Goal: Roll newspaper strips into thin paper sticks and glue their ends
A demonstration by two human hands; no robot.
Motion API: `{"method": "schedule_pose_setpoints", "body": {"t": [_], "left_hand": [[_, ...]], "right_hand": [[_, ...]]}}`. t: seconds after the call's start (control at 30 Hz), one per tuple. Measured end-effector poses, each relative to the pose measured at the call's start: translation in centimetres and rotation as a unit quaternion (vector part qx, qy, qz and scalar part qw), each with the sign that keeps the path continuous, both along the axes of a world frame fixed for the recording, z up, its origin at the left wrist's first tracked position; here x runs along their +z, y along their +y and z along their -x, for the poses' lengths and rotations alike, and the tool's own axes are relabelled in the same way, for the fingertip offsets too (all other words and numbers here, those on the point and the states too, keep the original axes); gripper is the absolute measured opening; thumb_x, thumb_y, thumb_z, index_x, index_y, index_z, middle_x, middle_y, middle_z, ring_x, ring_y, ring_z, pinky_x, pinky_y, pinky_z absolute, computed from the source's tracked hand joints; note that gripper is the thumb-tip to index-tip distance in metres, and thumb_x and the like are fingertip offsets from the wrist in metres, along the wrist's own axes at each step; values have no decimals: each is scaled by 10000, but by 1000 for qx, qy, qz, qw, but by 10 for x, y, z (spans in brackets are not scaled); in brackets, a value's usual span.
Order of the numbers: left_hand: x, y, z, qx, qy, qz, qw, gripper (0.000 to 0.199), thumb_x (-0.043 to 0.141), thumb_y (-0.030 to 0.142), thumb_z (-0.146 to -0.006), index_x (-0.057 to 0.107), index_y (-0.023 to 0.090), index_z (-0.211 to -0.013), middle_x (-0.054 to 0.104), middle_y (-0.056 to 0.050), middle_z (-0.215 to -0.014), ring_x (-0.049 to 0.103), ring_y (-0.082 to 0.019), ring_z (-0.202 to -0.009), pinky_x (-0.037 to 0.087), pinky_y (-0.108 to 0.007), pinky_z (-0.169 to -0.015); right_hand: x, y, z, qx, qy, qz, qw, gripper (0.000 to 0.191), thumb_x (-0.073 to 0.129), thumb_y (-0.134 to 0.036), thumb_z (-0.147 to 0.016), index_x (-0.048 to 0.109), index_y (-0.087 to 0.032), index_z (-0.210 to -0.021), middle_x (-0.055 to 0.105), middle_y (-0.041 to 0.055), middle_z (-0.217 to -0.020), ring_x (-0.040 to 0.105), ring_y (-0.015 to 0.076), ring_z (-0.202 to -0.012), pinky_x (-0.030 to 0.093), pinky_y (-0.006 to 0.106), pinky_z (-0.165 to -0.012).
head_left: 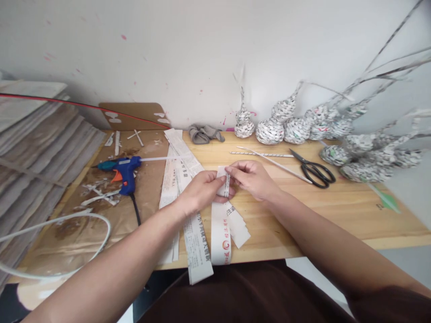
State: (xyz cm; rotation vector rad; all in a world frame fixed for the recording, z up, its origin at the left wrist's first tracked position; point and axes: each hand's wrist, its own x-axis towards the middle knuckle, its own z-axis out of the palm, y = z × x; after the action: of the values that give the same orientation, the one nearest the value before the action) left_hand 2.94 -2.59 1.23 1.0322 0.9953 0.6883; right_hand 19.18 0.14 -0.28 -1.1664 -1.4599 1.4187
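Between my two hands is a strip of newspaper (220, 229), its upper end pinched and its lower part hanging down toward the table's front edge. My left hand (205, 187) is closed on the strip, thumb on its face. The fingertips of my right hand (249, 177) pinch the strip's top right corner. Beneath and left of my hands lie more cut newspaper strips (198, 251), fanned out over one another. Two thin rolled paper sticks (266, 154) and black-handled scissors (314, 170) lie beyond my right hand.
A blue glue gun (127, 175) lies on stained brown paper (63, 242) among glue scraps. Stacked newspapers (43, 148) rise at the left, near a white cable loop (107, 229). A grey cloth (204, 133) and several woven paper gourds (269, 131) sit along the wall.
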Motion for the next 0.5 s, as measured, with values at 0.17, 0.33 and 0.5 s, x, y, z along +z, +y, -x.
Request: {"method": "schedule_pose_setpoints", "body": {"t": [0.17,0.33,0.5], "left_hand": [[0,-1,-1,-10,8,-1,1000,241,556,339,-843,644,114,-843,701,-88,-806,668,-195,-838,548,-341,-755],[-1,-1,0,-25,2,-13,1000,226,554,324,-841,643,116,-845,694,-86,-841,658,-184,-846,541,-347,-784],[-3,-1,1,-47,-5,-34,998,192,591,314,-811,639,128,-804,671,-61,-830,643,-169,-851,532,-328,-797]], "right_hand": [[-2,-2,4,-12,17,18,1000,301,712,-427,-723,611,-147,-682,586,-14,-563,516,85,-432,413,209,-415],[-2,-4,7,7,69,38,997,298,715,-427,-730,585,-160,-700,563,-32,-511,540,111,-379,442,226,-365],[0,-6,6,23,80,48,995,305,716,-435,-732,568,-170,-698,571,-29,-504,556,126,-379,476,246,-372]]}}
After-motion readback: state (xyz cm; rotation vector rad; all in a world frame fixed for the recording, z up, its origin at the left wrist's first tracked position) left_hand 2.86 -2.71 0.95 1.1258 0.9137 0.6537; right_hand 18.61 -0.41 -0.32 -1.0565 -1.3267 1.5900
